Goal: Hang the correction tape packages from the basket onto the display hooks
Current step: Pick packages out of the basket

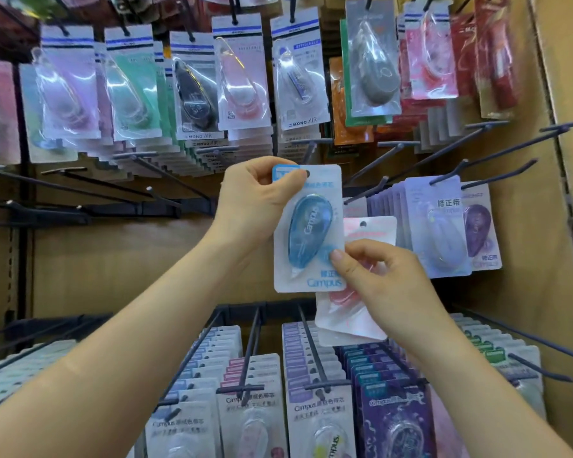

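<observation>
Correction tape package [308, 229]: a flat white card with rounded corners, and a clear plastic blister over a glossy blue teardrop dispenser printed "Campus". It is held upright in the air at the centre of the view, in front of the display.

At 9 o'clock, bare hooks [90, 190], thin dark metal rods with angled tips, stick out from a matt brown backboard [129, 259].

Just left of centre, the left hand [255, 196] pinches the card's top left corner between thumb and curled fingers, beside its round hanging hole.

At 5 o'clock from that card, the right hand [377, 282] grips a pink correction tape package [354, 312] with curled fingers. This card is tucked partly behind the blue one. The thumb tip lies on the blue card's lower right edge.

At 3 o'clock, lavender packages [437, 226] hang in a stepped stack on a hook, each with a pale teardrop blister; a purple one sits just beside them.

Across 12 o'clock hang shiny MONO AIR packages [301, 77] in lilac, mint, black, pink and white, then grey and red ones further right.

Across 6 o'clock, long hooks carry dense rows of Campus refill cards [248, 421], white at left and deep purple at right.
</observation>
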Tool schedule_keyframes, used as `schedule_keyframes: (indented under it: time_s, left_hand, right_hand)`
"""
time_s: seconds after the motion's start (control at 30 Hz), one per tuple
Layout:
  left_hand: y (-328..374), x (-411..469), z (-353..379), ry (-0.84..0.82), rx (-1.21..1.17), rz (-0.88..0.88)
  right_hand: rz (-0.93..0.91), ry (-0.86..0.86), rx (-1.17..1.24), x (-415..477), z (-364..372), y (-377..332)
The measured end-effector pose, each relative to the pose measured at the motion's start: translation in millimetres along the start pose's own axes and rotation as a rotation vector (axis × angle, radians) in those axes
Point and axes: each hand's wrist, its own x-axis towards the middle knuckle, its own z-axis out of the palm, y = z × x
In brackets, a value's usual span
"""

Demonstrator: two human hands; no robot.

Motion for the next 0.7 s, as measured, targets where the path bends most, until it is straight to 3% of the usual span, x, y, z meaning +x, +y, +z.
schedule_keyframes:
  time_s: [0.5, 0.7]
  left_hand:
    - [6.2, 3.3, -1.7, -0.134, -0.043, -0.248]
    - [-13.4, 6.9, -2.1, -0.121, 0.126, -0.37]
  right_hand:
    - [0.2, -0.044, 0.172, -4.3, 3.2, -6.6]
    - [0.256, 0.004, 0.112, -3.1, 4.0, -5.1]
